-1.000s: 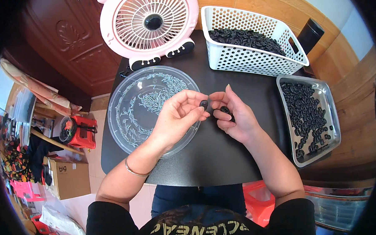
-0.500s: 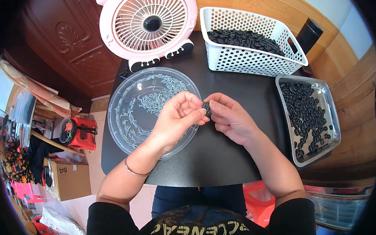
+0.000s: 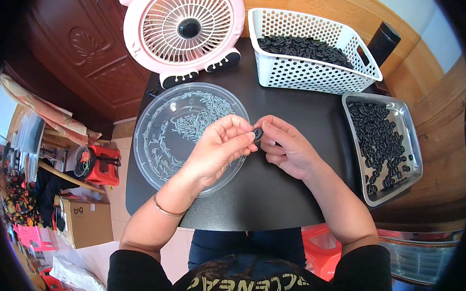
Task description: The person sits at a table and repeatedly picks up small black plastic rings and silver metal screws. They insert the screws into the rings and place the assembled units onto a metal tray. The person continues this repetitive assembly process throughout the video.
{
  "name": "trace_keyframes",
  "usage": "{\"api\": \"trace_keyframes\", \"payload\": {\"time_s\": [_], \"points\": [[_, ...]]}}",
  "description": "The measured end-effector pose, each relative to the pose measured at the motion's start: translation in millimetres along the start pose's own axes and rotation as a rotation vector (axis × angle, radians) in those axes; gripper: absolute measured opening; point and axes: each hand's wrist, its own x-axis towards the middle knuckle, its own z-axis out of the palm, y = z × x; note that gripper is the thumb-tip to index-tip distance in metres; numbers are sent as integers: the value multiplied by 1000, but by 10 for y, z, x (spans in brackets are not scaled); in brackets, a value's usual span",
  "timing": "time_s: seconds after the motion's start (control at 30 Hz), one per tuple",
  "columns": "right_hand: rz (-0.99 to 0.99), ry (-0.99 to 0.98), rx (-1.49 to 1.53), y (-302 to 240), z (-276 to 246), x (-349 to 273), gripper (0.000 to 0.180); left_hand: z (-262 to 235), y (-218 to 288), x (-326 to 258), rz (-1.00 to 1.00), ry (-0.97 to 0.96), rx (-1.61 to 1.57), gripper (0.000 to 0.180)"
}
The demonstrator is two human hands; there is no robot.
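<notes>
A small round black part point(image 3: 257, 134), like a ring, is pinched upright between the thumb and fingers of my left hand point(image 3: 220, 148). My right hand point(image 3: 288, 151) is closed close against it, thumb and index fingertip meeting at the part's upper right edge. Anything tiny between those right fingertips is too small to make out. Behind my left hand lies a clear round plastic tub point(image 3: 185, 148), partly covered by that hand and forearm. Thin silvery pieces point(image 3: 195, 123), like pins or screws, are scattered in it.
At the right stands a metal tray point(image 3: 401, 178) with many black ring parts point(image 3: 375, 134). A white perforated basket point(image 3: 313, 73) full of black parts is at the back right, a black cylinder point(image 3: 383, 42) beside it. Back left is a pink fan point(image 3: 189, 29). The dark tabletop point(image 3: 261, 201) ends near my waist.
The black part has turned a little to show more of its face. My right thumb and index finger have shifted slightly up along its edge; my left hand has barely moved.
</notes>
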Motion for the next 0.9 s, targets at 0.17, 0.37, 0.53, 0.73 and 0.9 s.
{"api": "trace_keyframes", "payload": {"time_s": [0.17, 0.37, 0.53, 0.73, 0.9], "points": [[-3, -6, -13, -2, 2, -4, 16, -7, -4, 1, -5, -6, -20, 8], [18, 31, -21, 6, -20, 0, 18, 29, -7, 2, 62, -5, 49, 16], [-10, 20, -68, 7, -3, -1, 18, 8, -42, 16, 107, 13, 87, 25], [-38, 23, -114, 21, -45, 9, 19, 84, -24, -7, 155, 23, 284, 28], [-37, 57, -151, 17, -28, 9, 18, 103, -56, -26, 296, 29, 498, 31]]}}
